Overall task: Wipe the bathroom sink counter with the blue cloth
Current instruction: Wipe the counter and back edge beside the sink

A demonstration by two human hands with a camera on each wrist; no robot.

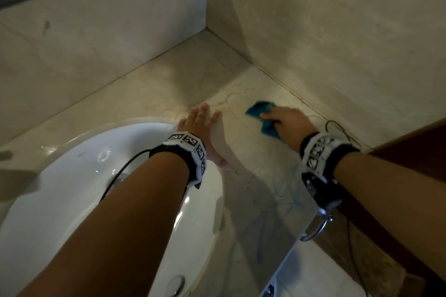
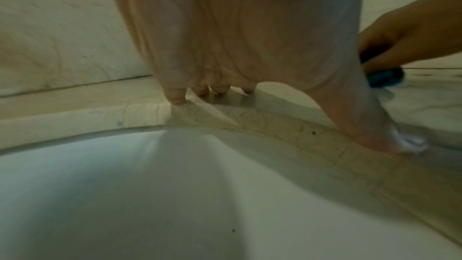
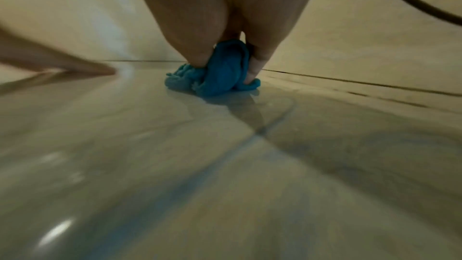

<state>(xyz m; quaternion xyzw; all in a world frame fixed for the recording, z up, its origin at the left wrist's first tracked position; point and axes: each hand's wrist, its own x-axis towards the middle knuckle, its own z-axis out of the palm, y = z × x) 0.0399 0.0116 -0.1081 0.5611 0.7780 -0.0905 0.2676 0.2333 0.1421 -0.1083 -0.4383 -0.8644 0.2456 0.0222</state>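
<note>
Under right hand (image 1: 287, 119) fingers (image 3: 255, 66): blue cloth (image 3: 220, 72)

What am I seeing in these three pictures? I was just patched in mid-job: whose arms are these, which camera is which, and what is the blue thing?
No machine: a person works bare-handed, with one camera on the head and one on each wrist. The head view looks down on both arms. The left hand rests flat, fingers straight, on the marble countertop at the rim of the white sink; its wrist view looks along those fingers. The right hand grips a bunched blue cloth pressed on the countertop near the wall corner; its wrist view shows the cloth between thumb and fingers. The patterned wristbands belong to the rig.
</note>
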